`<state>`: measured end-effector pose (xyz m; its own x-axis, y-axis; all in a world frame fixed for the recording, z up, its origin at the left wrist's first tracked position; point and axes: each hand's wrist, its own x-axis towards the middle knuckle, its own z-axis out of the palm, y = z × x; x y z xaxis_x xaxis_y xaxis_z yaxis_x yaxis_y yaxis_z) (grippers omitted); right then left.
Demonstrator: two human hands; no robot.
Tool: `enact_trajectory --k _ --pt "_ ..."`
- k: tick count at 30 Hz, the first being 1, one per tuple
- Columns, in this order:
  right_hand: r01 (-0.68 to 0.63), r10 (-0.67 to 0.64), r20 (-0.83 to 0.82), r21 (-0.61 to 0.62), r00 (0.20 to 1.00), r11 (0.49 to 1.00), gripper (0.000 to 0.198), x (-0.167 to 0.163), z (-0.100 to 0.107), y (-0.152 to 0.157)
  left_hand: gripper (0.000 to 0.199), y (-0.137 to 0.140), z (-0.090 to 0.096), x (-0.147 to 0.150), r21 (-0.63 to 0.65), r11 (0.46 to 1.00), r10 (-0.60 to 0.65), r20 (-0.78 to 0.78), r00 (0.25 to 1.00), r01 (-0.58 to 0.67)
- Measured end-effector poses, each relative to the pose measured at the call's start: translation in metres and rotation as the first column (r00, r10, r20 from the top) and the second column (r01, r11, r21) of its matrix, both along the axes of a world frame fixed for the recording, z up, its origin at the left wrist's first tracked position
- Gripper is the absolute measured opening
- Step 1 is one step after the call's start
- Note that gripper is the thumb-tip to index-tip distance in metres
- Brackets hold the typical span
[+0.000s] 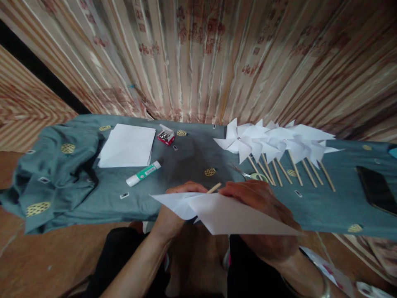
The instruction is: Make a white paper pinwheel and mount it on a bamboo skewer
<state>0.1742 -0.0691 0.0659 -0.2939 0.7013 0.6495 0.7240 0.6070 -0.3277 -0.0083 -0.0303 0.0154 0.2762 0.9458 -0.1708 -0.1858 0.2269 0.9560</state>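
Note:
Between my hands, over the table's front edge, is a white paper pinwheel [214, 211], seen nearly edge-on. A wooden stick [214, 188] pokes out past its top edge. My left hand [173, 217] is closed on the pinwheel from the left; the paper covers most of its fingers. From the right, my right hand [263, 198] curls over the paper, its fingertips close to the end of the stick. What the fingertips press on is hidden. Scissors [257, 176] with green handles lie just beyond my right hand.
Several finished paper pinwheels [245, 142] overlap at the back right on the green tablecloth [186, 157]. A paper stack [128, 145], a glue stick [143, 173] and an opened red box of small metal pieces [166, 135] lie left. A phone [376, 188] rests far right.

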Motion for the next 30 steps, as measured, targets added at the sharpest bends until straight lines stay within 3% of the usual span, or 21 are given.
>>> enact_trajectory --k 14,24,30 --pt "0.015 -0.016 0.02 0.032 1.0 0.999 0.019 -0.0015 0.0011 0.0011 0.012 -0.0015 -0.0027 0.0008 0.037 0.999 0.009 0.014 1.0 -0.009" --pt "-0.013 0.013 -0.003 0.015 1.0 1.0 0.02 -0.0024 -0.0005 -0.001 0.024 -0.0007 0.0021 0.0065 -0.244 0.969 0.069 0.157 0.985 -0.029" --pt "-0.008 0.008 0.006 0.031 1.0 0.999 0.022 -0.0004 -0.0018 -0.0006 0.018 -0.0004 0.0025 0.0086 -0.19 0.979 0.095 0.149 0.984 -0.066"
